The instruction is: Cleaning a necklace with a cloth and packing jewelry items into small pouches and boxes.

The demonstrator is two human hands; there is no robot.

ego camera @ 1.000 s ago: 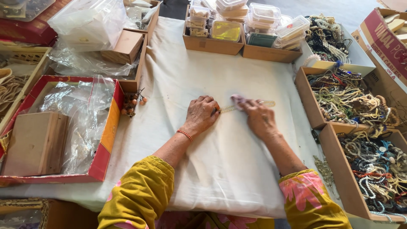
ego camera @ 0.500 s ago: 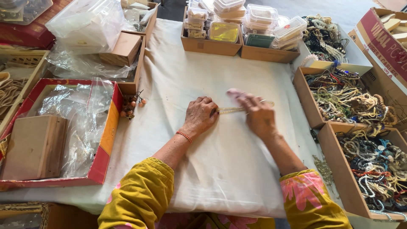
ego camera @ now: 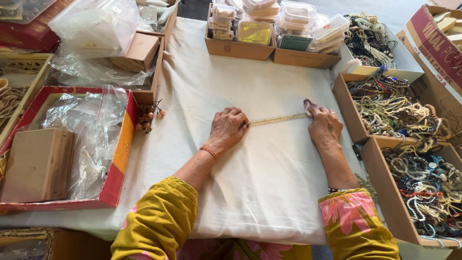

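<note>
— Since you're standing on the far side, can you tell me how that pale bead strand (ego camera: 279,118) lies on the white cloth (ego camera: 250,192)?

— Straight across, left to right, stretched between both hands near the middle of the bench. Its long axis runs side to side, with the right end sitting slightly farther away than the left.

— And the hands?

— The left hand (ego camera: 227,129) is curled knuckles-up, fingertips pressed together on the strand's left end. It looks like a pinch, though the fingers hide the exact contact. The right hand (ego camera: 324,126) lies palm down with its fingertips closed on the right end, where a small mauve bit (ego camera: 309,105) sticks out just beyond them.

— So neither hand is nearer to it?

— Both touch it, one at each end. The strand lies to the right of the left hand and to the left of the right one.

— Anything close by?

— A small bunch of orange beads (ego camera: 148,117) lies off to the left at the cloth's edge, well apart from the strand. Cardboard trays of tangled necklaces (ego camera: 399,108) sit just right of the right hand.
</note>
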